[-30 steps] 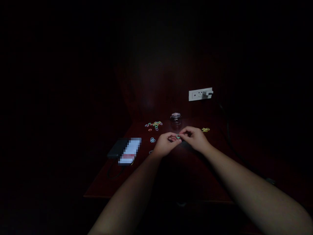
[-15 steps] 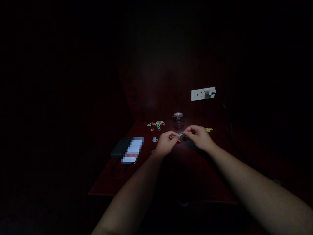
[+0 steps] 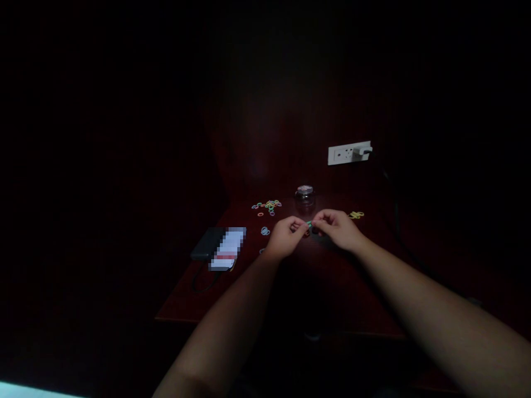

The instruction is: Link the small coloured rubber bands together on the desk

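Between my hands is a small green hair tie [image 3: 309, 224], pinched from both sides over the middle of the table. My left hand [image 3: 286, 237] grips its left end, and my right hand [image 3: 337, 228] grips the right end. Just below the fingers lie a few reddish hair ties [image 3: 306, 234], partly hidden. A mixed-colour pile of hair ties [image 3: 271, 205] is spread at the back left. Blue hair ties [image 3: 265, 231] sit left of my left hand. Yellow hair ties [image 3: 355, 215] lie right beyond my right hand.
A clear lidded jar [image 3: 305, 196] stands at the back. On the left, a phone with a lit, blurred screen [image 3: 227, 249] leans by a dark box-like object [image 3: 205, 244]. A wall socket [image 3: 349, 153] holds a plug, its dark cable [image 3: 397, 215] running down the right side.
My hands have come closer together, and the green hair tie between them looks shorter. The whole view has shifted slightly.
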A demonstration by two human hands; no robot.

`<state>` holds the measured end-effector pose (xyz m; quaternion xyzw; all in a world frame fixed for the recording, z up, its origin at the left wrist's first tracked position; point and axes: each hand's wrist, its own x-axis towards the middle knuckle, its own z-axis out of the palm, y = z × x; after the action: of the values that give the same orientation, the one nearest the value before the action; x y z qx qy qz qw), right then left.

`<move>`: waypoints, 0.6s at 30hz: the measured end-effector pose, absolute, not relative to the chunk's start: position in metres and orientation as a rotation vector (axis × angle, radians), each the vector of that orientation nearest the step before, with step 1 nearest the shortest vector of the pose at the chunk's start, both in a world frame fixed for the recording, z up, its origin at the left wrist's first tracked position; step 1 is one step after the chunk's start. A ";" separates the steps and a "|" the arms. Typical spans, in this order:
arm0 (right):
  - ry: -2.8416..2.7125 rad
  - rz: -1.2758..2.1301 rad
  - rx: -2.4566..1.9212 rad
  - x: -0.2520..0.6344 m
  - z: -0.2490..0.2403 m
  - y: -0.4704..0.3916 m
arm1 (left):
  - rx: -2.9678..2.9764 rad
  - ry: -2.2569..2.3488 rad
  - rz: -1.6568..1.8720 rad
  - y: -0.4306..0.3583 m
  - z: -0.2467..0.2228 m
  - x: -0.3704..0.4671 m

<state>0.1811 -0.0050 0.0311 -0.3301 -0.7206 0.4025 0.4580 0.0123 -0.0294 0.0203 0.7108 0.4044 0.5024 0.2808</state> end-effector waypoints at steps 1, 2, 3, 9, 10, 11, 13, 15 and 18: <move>-1.773 0.992 -0.806 0.182 0.031 -0.004 | 1.914 1.087 1.330 -0.029 0.020 0.012; -1.770 0.988 -0.800 0.183 0.030 -0.003 | 1.925 1.091 1.312 -0.028 0.019 0.012; -1.766 0.980 -0.795 0.183 0.030 -0.001 | 1.937 1.093 1.294 -0.028 0.019 0.012; -1.757 1.056 -0.767 0.184 0.028 0.000 | 1.945 1.091 1.242 -0.029 0.018 0.013; -1.759 1.094 -0.757 0.183 0.027 0.000 | 1.936 1.088 1.250 -0.029 0.019 0.013; -1.763 1.128 -0.748 0.182 0.027 -0.002 | 1.926 1.084 1.263 -0.030 0.020 0.013; -1.771 1.175 -0.741 0.180 0.028 -0.005 | 1.904 1.076 1.296 -0.030 0.021 0.013; -1.775 1.196 -0.741 0.179 0.028 -0.007 | 1.886 1.073 1.323 -0.031 0.023 0.013; -1.769 1.209 -0.738 0.179 0.028 -0.006 | 1.872 1.080 1.342 -0.031 0.023 0.012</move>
<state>0.1788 -0.0063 0.0276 -0.2948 -0.7071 0.4832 0.4239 0.0122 -0.0308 0.0229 0.7032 0.4058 0.5040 0.2946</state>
